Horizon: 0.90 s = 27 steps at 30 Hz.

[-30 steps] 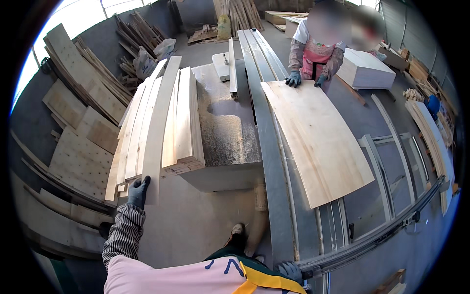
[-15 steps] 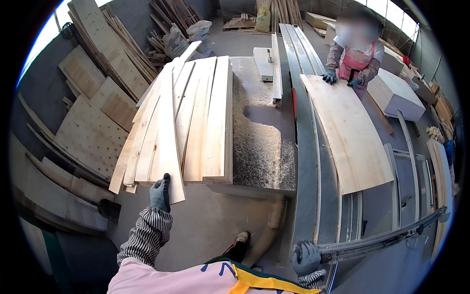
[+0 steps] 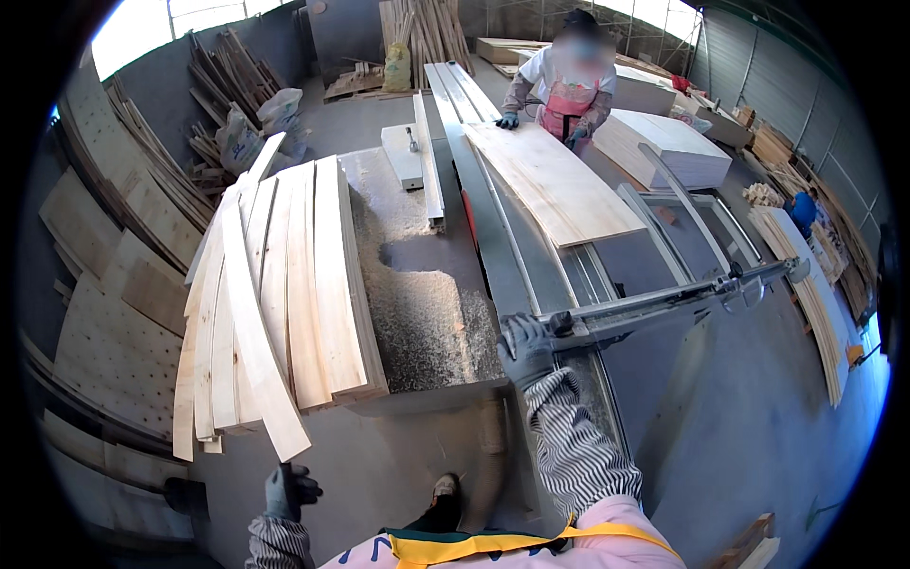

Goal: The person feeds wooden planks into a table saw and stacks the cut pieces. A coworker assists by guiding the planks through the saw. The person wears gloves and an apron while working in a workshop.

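Observation:
My left hand [image 3: 292, 491], in a grey glove, is off the wood with its fingers loosely bent and nothing in them. Just beyond it is the near end of a loose narrow plank [image 3: 258, 332], lying slantwise across a stack of long pale planks [image 3: 327, 284]. My right hand [image 3: 527, 349], also gloved, is closed round the left end of a metal crosscut fence [image 3: 654, 316] that spans the sliding saw table [image 3: 517, 261]. Farther along that table lies a wide pale board [image 3: 559, 185]; a co-worker's gloved hands are at its far end.
Sawdust covers the saw's fixed table [image 3: 417, 313], where a metal rip fence [image 3: 428, 171] stands. The co-worker [image 3: 572, 85] is beyond the board. A pale board stack [image 3: 664, 147] stands at the right; sheets [image 3: 104, 313] lean at the left.
My left hand has let go of the loose plank and drawn back. My right hand has pushed the crosscut fence forward, and the wide board has moved away with it. The view has swung right.

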### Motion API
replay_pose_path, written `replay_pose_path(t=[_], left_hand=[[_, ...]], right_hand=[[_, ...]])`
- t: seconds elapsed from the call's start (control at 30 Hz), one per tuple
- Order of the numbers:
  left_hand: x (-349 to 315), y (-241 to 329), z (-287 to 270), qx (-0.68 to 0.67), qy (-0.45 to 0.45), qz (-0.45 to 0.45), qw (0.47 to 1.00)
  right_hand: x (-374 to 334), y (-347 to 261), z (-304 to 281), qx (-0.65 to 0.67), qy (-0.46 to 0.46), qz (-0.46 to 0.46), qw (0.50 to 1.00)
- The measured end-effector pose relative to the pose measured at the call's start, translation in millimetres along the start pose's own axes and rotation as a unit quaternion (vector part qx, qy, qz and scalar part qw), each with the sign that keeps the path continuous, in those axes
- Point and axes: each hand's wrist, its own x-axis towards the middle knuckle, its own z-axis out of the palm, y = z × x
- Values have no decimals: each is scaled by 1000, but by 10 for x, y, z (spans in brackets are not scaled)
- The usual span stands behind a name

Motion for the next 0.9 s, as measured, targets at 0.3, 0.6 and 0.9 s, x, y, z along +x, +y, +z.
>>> replay_pose_path(t=[0.3, 0.6, 0.9], left_hand=[[-597, -1072, 441, 204, -140, -96, 964], [-978, -1107, 824, 34, -154, -122, 980], [-1337, -1375, 1097, 182, -265, -33, 946]], right_hand=[[-2104, -1002, -558, 126, -73, 107, 984], [-3291, -921, -1189, 131, -55, 331, 933], [-3497, -826, -1541, 136, 13, 343, 929]])
